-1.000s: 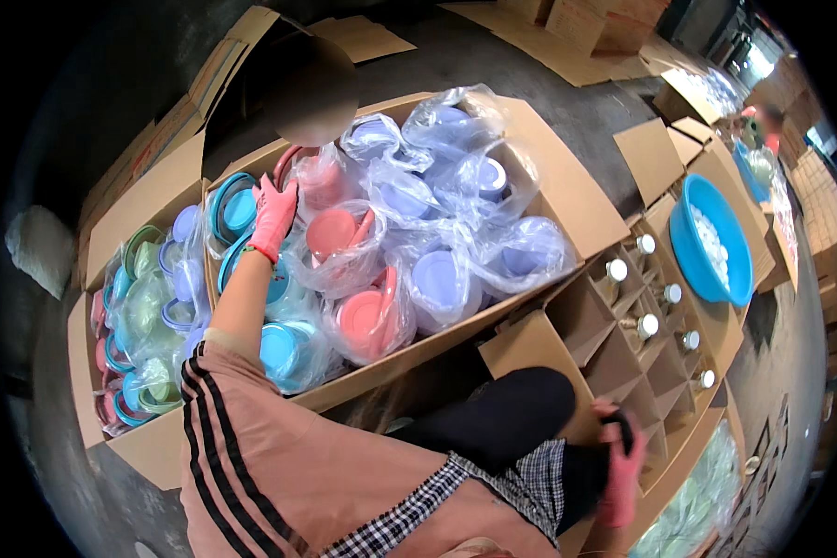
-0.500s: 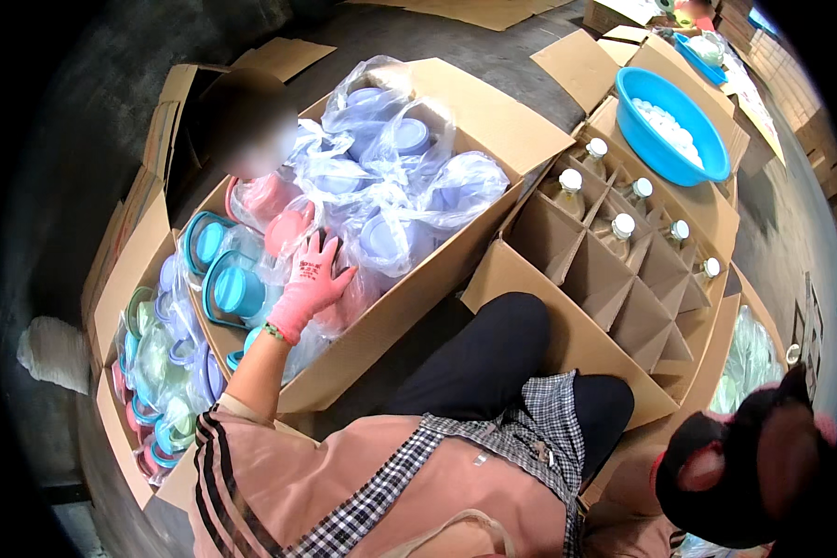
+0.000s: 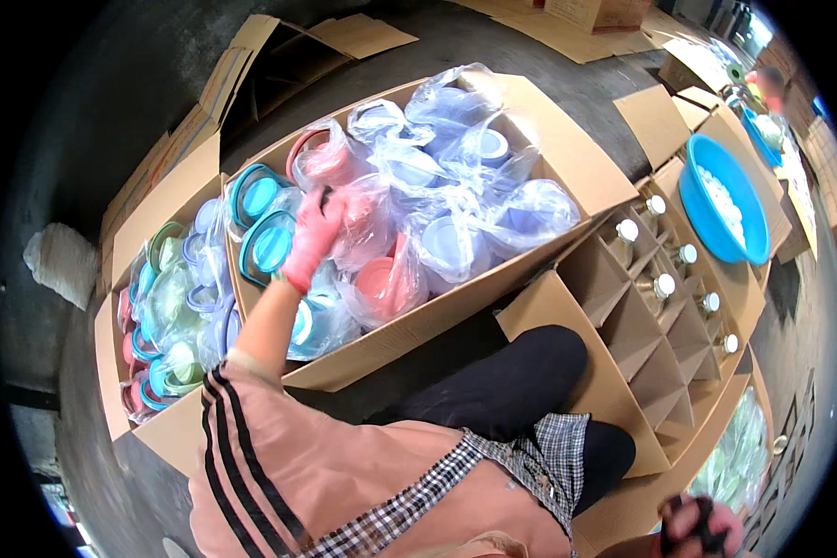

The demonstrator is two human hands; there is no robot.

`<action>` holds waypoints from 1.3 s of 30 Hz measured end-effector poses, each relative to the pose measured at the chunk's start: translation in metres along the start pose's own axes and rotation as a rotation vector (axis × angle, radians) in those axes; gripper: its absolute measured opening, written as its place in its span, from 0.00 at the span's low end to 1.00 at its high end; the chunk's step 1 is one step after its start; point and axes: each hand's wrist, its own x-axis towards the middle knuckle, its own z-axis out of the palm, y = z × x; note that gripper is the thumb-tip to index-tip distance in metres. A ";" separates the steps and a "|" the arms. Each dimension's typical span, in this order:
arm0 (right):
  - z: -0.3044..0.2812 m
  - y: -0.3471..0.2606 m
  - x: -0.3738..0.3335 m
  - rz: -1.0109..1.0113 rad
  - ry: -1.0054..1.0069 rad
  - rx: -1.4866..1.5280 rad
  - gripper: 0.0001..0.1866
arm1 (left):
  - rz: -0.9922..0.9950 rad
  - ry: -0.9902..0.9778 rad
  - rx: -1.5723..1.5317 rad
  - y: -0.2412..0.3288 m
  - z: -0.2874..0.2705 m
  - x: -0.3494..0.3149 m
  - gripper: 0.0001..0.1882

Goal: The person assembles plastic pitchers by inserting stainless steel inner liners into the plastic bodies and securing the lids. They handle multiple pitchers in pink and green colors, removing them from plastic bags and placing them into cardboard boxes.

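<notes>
Floor: we see a hard grey floor, dark near the top and paler toward the right
Upper left: we make out a dark, shadowed wall
Floor covering: flat brown cardboard sheets lie near the top edge
Far right: we see stacked brown cardboard boxes
Light: a bright white patch glows at upper right, source unclear

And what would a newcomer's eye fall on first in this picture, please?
Probably the pink, purple and blue containers, mostly bagged, in the open box left of centre, with the left hand among them. Next, the bright blue basin at upper right, and white-capped bottles to its lower left, in a divided box.
</notes>
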 end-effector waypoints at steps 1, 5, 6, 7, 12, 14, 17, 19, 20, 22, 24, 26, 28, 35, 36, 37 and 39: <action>-0.013 0.020 0.002 -0.008 0.275 -0.176 0.11 | -0.101 0.093 -0.156 -0.014 -0.003 0.025 0.30; -0.086 0.082 0.032 0.137 0.908 -0.874 0.23 | -0.353 0.428 0.204 -0.051 -0.011 0.082 0.40; -0.123 0.105 0.010 0.202 0.983 -1.036 0.22 | -0.252 0.292 0.184 -0.054 -0.010 0.081 0.40; -0.155 0.128 -0.021 0.318 1.092 -0.833 0.23 | -0.162 0.165 0.163 -0.061 -0.011 0.075 0.40; -0.161 0.232 -0.095 0.388 1.088 -1.074 0.22 | 0.458 -0.216 0.710 -0.022 0.042 -0.012 0.30; -0.141 0.245 -0.082 0.440 1.191 -1.252 0.25 | 0.436 -0.156 0.595 -0.044 0.048 -0.020 0.24; -0.145 0.231 -0.072 0.578 1.127 -1.213 0.28 | 0.220 -0.087 0.204 -0.049 0.045 -0.010 0.20; -0.147 0.227 -0.068 0.649 1.100 -1.206 0.30 | 0.014 -0.069 0.046 -0.031 0.023 0.003 0.19; -0.150 0.226 -0.070 0.638 1.098 -1.185 0.30 | -0.144 -0.083 -0.052 -0.030 0.014 0.008 0.19; -0.156 0.228 -0.068 0.612 1.076 -1.133 0.30 | -0.461 -0.093 -0.239 -0.036 -0.007 0.016 0.19; -0.158 0.227 -0.064 0.647 1.066 -1.118 0.29 | -0.409 -0.015 -0.398 -0.032 -0.016 0.020 0.15; -0.154 0.221 -0.067 0.685 1.066 -1.118 0.28 | -0.330 -0.027 -0.813 -0.003 -0.029 0.024 0.13; -0.159 0.223 -0.060 0.678 1.053 -1.113 0.28 | -0.297 -0.062 -0.875 0.008 -0.047 0.040 0.11; -0.163 0.232 -0.053 0.543 1.095 -1.148 0.22 | -0.176 0.048 -0.596 -0.018 -0.058 0.062 0.11; -0.162 0.228 -0.050 0.552 1.073 -1.151 0.22 | -0.247 0.034 -0.611 -0.021 -0.056 0.060 0.11; -0.160 0.225 -0.048 0.568 1.056 -1.144 0.22 | -0.318 0.018 -0.624 -0.027 -0.053 0.057 0.10; -0.160 0.220 -0.042 0.594 1.014 -1.131 0.21 | -0.444 0.041 -0.692 -0.061 -0.043 0.053 0.09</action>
